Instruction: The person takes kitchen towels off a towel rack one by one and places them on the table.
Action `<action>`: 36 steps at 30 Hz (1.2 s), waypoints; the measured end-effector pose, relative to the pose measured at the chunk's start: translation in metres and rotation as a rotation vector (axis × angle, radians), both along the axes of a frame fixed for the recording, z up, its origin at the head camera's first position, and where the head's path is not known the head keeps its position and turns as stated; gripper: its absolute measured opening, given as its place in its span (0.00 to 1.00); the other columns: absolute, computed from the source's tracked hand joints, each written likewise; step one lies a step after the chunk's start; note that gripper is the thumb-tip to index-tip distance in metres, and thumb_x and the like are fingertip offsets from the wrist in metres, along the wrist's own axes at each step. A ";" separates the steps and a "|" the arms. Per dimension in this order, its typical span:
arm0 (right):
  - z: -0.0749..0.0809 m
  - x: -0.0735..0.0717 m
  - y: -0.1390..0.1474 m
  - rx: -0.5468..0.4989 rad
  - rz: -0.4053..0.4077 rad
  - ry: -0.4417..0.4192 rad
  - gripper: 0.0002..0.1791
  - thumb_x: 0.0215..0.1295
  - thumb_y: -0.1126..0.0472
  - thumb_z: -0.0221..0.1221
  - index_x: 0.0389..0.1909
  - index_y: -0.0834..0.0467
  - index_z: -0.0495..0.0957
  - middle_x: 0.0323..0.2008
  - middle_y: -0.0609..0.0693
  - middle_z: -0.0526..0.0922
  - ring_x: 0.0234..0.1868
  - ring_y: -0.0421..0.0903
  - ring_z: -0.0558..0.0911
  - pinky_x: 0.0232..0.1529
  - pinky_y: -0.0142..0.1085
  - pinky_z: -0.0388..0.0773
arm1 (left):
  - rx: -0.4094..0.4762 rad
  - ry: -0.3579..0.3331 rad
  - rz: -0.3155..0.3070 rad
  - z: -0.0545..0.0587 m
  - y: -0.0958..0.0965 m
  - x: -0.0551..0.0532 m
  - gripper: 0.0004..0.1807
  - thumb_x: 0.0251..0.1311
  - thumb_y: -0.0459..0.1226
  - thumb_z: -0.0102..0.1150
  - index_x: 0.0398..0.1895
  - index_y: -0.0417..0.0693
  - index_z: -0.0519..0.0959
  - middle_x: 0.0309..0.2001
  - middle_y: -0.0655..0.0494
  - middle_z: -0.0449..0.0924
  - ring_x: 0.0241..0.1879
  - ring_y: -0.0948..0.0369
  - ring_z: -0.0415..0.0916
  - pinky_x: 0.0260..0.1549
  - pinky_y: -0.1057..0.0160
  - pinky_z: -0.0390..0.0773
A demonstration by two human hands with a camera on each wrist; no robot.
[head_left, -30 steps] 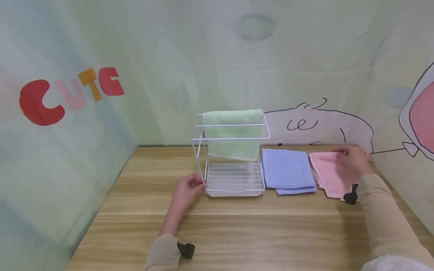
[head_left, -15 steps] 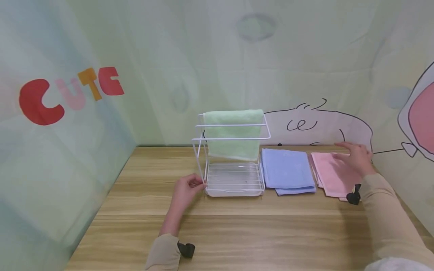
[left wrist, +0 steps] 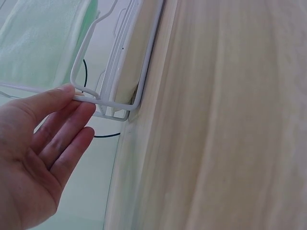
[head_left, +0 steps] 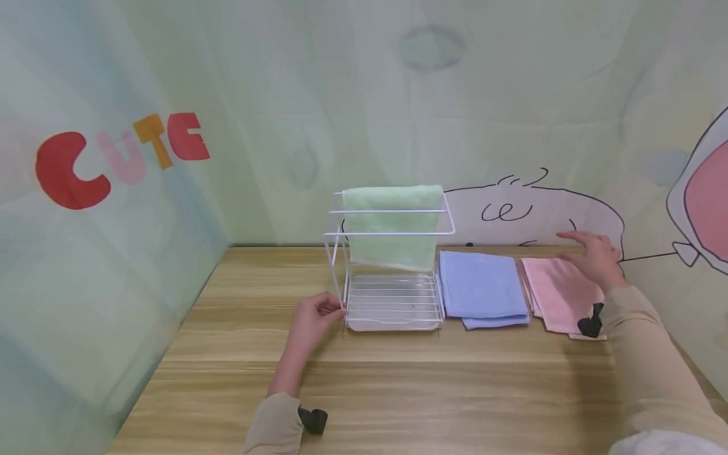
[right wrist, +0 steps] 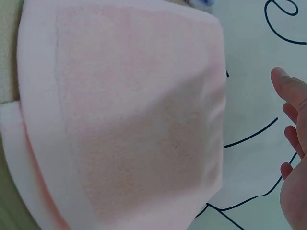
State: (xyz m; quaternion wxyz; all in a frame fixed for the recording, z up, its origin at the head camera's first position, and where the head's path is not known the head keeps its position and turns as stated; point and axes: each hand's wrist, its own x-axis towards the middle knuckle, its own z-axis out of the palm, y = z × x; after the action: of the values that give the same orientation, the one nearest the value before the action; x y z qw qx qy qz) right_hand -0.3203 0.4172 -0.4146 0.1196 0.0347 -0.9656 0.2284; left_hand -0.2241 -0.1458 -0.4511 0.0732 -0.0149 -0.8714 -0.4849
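A white wire rack [head_left: 392, 234] stands on the table with a light green towel [head_left: 392, 246] hung over its rearmost bar. My left hand [head_left: 314, 319] pinches the rack's lower left wire between thumb and fingers, as the left wrist view shows at the rack's frame [left wrist: 103, 102]. To the right of the rack lies a folded blue towel [head_left: 483, 287]. Beyond that is a folded pink towel [head_left: 560, 294], which fills much of the right wrist view. Above its far right part hovers my right hand [head_left: 597, 256], fingers spread and holding nothing; a gap shows between hand and towel.
A clear tray [head_left: 392, 309] sits in the rack's base under several wires. The wooden table [head_left: 398, 398] meets a printed cloth backdrop [head_left: 284, 126] at its back, left and right edges.
My right hand has lifted from the pink towel, its fingers spreading apart. The left hand keeps its hold on the rack, and the towels lie almost unchanged.
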 end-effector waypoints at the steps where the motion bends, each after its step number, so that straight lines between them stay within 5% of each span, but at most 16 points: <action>1: 0.002 0.000 -0.002 -0.005 0.001 -0.005 0.27 0.68 0.55 0.61 0.65 0.59 0.70 0.67 0.74 0.65 0.63 0.77 0.57 0.55 0.77 0.48 | 0.002 -0.001 0.000 0.000 0.000 0.000 0.05 0.52 0.31 0.71 0.30 0.43 0.83 0.33 0.49 0.88 0.32 0.61 0.83 0.36 0.65 0.85; 7: 0.018 -0.008 -0.018 -0.017 0.019 -0.009 0.26 0.71 0.53 0.57 0.66 0.59 0.70 0.68 0.73 0.65 0.65 0.76 0.58 0.58 0.77 0.48 | 0.011 -0.006 0.000 -0.001 0.000 0.000 0.05 0.52 0.31 0.71 0.30 0.43 0.83 0.33 0.48 0.88 0.32 0.61 0.83 0.36 0.66 0.85; 24: 0.086 -0.035 -0.093 -0.061 0.240 0.241 0.23 0.66 0.62 0.63 0.61 0.61 0.75 0.64 0.66 0.73 0.66 0.68 0.65 0.68 0.65 0.54 | -0.001 0.024 -0.013 -0.002 -0.001 0.000 0.05 0.51 0.31 0.71 0.30 0.43 0.83 0.32 0.49 0.88 0.30 0.62 0.82 0.34 0.69 0.84; 36: 0.108 -0.048 -0.141 -0.097 0.342 0.305 0.25 0.66 0.60 0.63 0.64 0.56 0.74 0.66 0.61 0.74 0.67 0.62 0.66 0.66 0.62 0.57 | 0.010 0.004 0.023 -0.005 -0.002 0.002 0.04 0.52 0.31 0.71 0.30 0.43 0.83 0.33 0.49 0.88 0.31 0.62 0.82 0.34 0.70 0.83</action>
State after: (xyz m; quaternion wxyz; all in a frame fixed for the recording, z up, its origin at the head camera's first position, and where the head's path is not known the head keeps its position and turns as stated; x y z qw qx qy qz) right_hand -0.3679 0.2760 -0.3066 0.2255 0.2260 -0.9043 0.2836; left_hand -0.2217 -0.1481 -0.4557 0.0807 -0.0056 -0.8690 -0.4882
